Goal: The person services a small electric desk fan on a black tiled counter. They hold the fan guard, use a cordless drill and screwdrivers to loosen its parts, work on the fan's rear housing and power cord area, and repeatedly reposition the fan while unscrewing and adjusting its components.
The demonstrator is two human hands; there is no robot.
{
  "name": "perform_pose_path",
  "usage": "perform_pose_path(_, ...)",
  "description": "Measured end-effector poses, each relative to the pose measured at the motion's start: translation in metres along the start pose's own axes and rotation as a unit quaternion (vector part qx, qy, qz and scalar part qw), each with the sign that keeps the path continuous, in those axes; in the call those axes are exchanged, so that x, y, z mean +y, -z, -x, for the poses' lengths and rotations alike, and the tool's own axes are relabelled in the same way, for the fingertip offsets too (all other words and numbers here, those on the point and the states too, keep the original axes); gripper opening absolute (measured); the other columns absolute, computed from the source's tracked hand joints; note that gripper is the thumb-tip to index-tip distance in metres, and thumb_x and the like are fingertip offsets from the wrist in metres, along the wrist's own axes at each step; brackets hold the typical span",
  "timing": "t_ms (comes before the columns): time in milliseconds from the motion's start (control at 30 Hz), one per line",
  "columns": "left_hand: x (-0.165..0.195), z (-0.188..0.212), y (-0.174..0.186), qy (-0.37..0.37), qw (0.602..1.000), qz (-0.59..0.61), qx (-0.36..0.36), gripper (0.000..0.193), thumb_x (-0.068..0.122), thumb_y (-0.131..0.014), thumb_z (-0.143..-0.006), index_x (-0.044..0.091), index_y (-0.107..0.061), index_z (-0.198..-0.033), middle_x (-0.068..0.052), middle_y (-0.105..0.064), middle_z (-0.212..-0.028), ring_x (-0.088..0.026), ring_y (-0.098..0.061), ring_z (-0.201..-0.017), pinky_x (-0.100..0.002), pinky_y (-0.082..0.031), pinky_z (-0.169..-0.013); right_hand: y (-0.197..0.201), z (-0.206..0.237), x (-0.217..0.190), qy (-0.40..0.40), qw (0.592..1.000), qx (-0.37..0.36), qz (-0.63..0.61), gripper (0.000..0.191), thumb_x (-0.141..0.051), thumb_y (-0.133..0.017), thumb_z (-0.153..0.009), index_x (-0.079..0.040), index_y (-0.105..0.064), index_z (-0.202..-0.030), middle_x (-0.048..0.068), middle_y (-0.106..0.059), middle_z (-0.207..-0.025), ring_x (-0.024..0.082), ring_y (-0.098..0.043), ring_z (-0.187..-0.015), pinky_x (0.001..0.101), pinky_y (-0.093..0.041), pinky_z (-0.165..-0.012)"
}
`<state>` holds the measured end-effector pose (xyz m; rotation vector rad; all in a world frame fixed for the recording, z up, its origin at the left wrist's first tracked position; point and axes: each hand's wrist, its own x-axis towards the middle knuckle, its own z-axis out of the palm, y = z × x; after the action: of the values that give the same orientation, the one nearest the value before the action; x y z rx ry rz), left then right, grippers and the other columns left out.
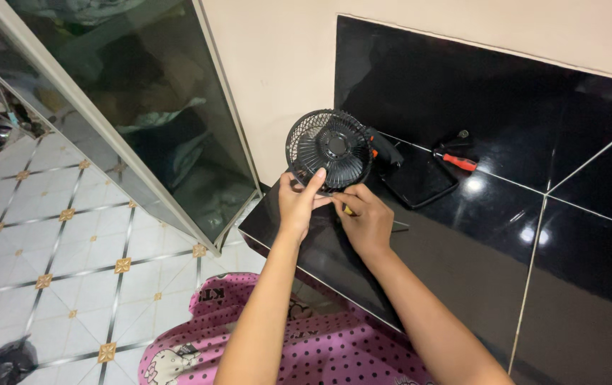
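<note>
1. My left hand (pixel 297 202) has its grip pinched on the lower rim of the fan (pixel 329 148), with the forefinger up against the grille.
2. My right hand (pixel 366 217) is clamped on a small yellow-tipped tool (pixel 348 210) just below the fan; I can't tell what kind.
3. The fan stands upright near the tabletop (pixel 463 235) edge. If I push too hard it could tip off toward the floor (pixel 70 242).
4. The tool could slip on the glossy plastic and jab my left fingers.
5. Right of the fan lie a black tray (pixel 420 182) and a screwdriver (pixel 455 160); loose small parts could roll away unseen on the black surface.
</note>
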<state>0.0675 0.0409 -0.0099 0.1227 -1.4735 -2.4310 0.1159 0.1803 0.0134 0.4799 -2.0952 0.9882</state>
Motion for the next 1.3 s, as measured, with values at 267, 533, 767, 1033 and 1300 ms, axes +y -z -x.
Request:
perform_pose_path(267,0.004,-0.001,0.002,0.037,0.999,-0.030,-0.019,0.058,0.020,-0.084,-0.081,0.000,-0.047,-0.121,-0.017,-0.069,-0.107,-0.024,-0.074,-0.084,-0.039,-0.066,-0.073,-0.003,0.000,0.007,0.076,0.996,-0.015,0.033,0.014,-0.011,-0.081,-0.080,-0.013,-0.079,-0.094,-0.001,-0.066,-0.087,0.019,-0.067,-0.073,0.0325,-0.052,-0.065)
perform_pose_path(533,-0.003,-0.006,0.006,0.049,0.998,-0.014,-0.035,0.060,0.018,-0.085,-0.080,0.000,-0.045,-0.121,-0.017,-0.069,-0.108,-0.025,-0.074,-0.086,-0.041,-0.066,-0.077,-0.005,0.001,0.007,0.071,0.995,-0.005,0.069,0.013,-0.012,-0.081,-0.083,-0.013,-0.079,-0.095,0.000,-0.062,-0.082,0.020,-0.064,-0.070,0.0351,-0.051,-0.062)
perform_pose_path(767,-0.005,-0.009,0.012,0.076,0.996,0.031,-0.041,0.055,0.017,-0.082,-0.083,0.001,-0.043,-0.117,-0.018,-0.068,-0.108,-0.030,-0.075,-0.089,-0.045,-0.066,-0.079,-0.004,0.003,0.006,0.040,0.998,0.007,0.054,0.013,-0.013,-0.083,-0.082,-0.014,-0.080,-0.094,0.001,-0.059,-0.076,0.020,-0.063,-0.065,0.0350,-0.049,-0.059)
perform_pose_path(1033,-0.003,-0.007,0.015,0.072,0.994,0.044,-0.062,0.049,0.019,-0.080,-0.086,-0.001,-0.046,-0.116,-0.017,-0.068,-0.109,-0.031,-0.076,-0.091,-0.046,-0.066,-0.081,-0.004,0.003,0.006,0.026,0.999,0.011,0.034,0.011,-0.014,-0.083,-0.082,-0.014,-0.080,-0.092,0.001,-0.059,-0.076,0.019,-0.062,-0.063,0.0342,-0.048,-0.057)
perform_pose_path(1300,0.003,-0.004,0.012,0.073,0.994,0.041,-0.069,0.051,0.021,-0.079,-0.086,-0.003,-0.045,-0.116,-0.021,-0.069,-0.110,-0.032,-0.076,-0.093,-0.046,-0.066,-0.083,0.000,0.001,0.006,0.025,0.999,-0.007,0.043,0.010,-0.013,-0.080,-0.085,-0.014,-0.076,-0.095,0.001,-0.060,-0.084,0.020,-0.064,-0.068,0.0352,-0.049,-0.059)
